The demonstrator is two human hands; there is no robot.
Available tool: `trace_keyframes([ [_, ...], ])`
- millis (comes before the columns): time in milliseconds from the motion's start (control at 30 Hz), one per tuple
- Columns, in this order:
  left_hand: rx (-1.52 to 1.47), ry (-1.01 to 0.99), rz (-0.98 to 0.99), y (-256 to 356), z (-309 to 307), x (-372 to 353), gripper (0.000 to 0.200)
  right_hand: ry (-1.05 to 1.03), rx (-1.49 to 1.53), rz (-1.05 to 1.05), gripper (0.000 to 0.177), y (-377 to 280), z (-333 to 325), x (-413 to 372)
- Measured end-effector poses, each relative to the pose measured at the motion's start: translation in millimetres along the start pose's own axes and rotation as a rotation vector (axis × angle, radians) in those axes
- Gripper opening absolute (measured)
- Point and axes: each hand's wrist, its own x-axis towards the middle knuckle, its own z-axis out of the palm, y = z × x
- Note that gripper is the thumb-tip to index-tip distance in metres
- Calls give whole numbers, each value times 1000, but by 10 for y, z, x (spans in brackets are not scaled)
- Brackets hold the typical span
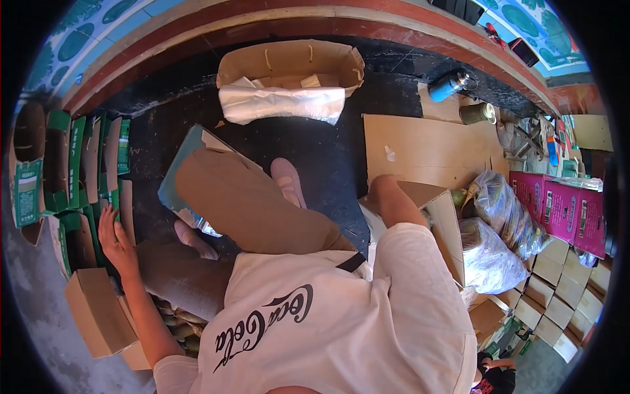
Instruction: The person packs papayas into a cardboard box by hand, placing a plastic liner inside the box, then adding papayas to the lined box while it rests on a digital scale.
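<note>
My left hand (117,246) is at the left with its fingers stretched out and apart, at the edge of a row of open green and brown cartons (75,187). Nothing shows in its grasp. The bent right arm (392,197) reaches down at an open brown cardboard box (446,240) on the right; my right hand is hidden from sight. In front of my legs lies an open cardboard carton (289,62) with a white plastic sheet (282,105) folded over its near side and small pale pieces inside.
A flat cardboard sheet (420,148) covers the floor at right, with a blue bottle (449,85) and a can (478,113) beyond it. Clear plastic bags (495,256), pink boxes (558,207) and stacked cartons (554,282) crowd the right. Another person (495,374) shows at lower right.
</note>
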Motion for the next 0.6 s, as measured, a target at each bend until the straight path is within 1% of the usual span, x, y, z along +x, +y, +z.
trace_keyframes([
  [167,26,-37,1,-213,327,-7,31,-123,-17,-22,67,139,299,-4],
  [267,100,-37,61,-151,385,68,30,-120,-46,4,70,168,453,-28],
  [367,24,-31,29,-145,407,85,29,-99,-93,53,72,167,637,-59],
  [467,15,-32,34,-171,408,77,29,-96,-130,85,75,172,954,-108],
  [600,88,-53,81,-173,421,64,29,-120,-145,102,78,256,1580,-169],
])
